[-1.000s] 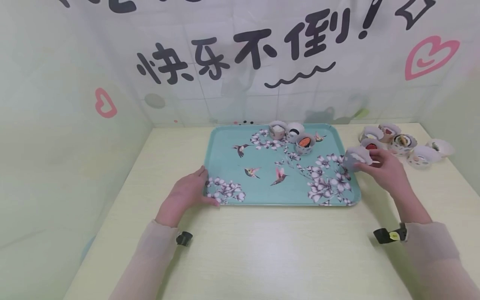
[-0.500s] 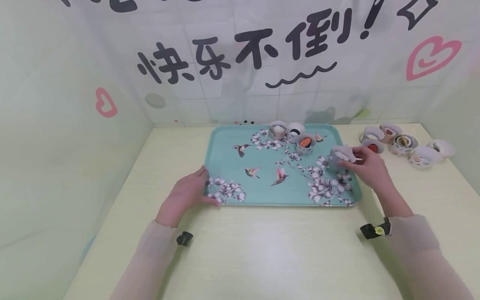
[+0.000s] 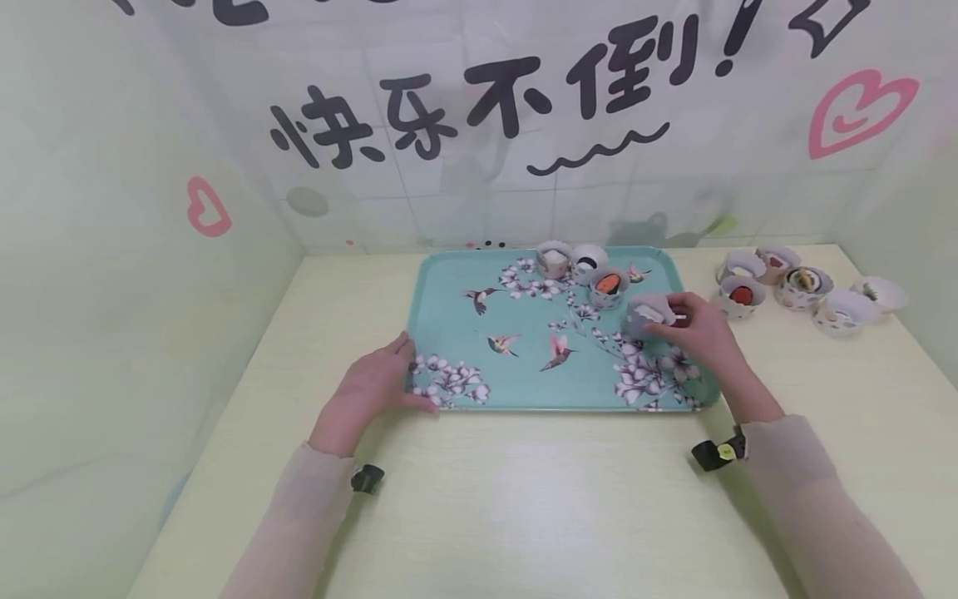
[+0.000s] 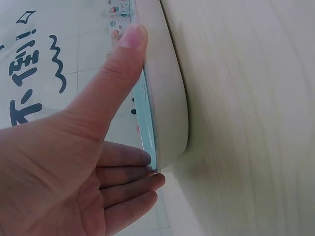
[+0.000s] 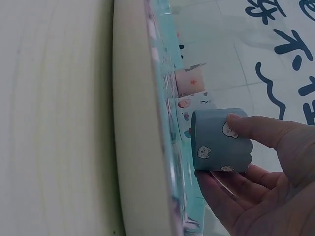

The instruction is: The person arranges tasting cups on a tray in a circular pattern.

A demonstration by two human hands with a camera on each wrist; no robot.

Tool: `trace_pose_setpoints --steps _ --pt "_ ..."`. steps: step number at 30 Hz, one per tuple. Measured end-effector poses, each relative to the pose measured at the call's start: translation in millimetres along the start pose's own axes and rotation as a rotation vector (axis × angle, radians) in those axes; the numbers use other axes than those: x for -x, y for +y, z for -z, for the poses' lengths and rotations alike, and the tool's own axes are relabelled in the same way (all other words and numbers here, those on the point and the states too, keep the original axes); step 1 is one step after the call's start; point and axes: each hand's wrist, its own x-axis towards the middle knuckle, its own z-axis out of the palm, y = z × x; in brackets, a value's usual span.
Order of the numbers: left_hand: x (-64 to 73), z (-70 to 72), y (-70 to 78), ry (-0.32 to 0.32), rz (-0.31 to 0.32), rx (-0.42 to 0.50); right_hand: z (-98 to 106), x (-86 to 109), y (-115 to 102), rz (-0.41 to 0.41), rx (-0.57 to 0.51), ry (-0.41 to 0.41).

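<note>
A turquoise tray (image 3: 441,304) printed with birds and blossoms lies on the table. My left hand (image 3: 370,383) rests against its near left corner, fingers straight along the left side and thumb at the front rim; the left wrist view shows the thumb beside the tray's pale outer wall (image 4: 167,98). Over the tray's right part, my right hand (image 3: 703,333) pinches a blue-grey paper cup (image 5: 221,142) with white bear faces, something white inside. Behind it on the tray stand three paper cups: one with a white filling (image 3: 554,260), one dark and white (image 3: 589,263), one orange (image 3: 609,285).
Several more filled paper cups stand on the table right of the tray, among them a cup with a red filling (image 3: 739,297) and a cup at the far right (image 3: 881,294). A white sheet (image 3: 479,200) with black lettering hangs behind the table (image 3: 524,499).
My right hand has carried the blue-grey cup leftward from the tray's right edge to farther over the tray, toward the orange-filled cup. The left hand has stayed at the corner.
</note>
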Motion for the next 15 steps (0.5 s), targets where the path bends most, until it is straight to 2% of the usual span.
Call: trace_pose_setpoints --steps 8,15 --pt "-0.7 -1.4 -0.6 0.007 -0.005 -0.002 -10.4 -5.9 -1.4 0.011 0.019 -0.038" --pt "0.4 -0.5 0.0 0.002 -0.002 0.001 -15.3 -9.6 -0.9 0.019 0.024 -0.035"
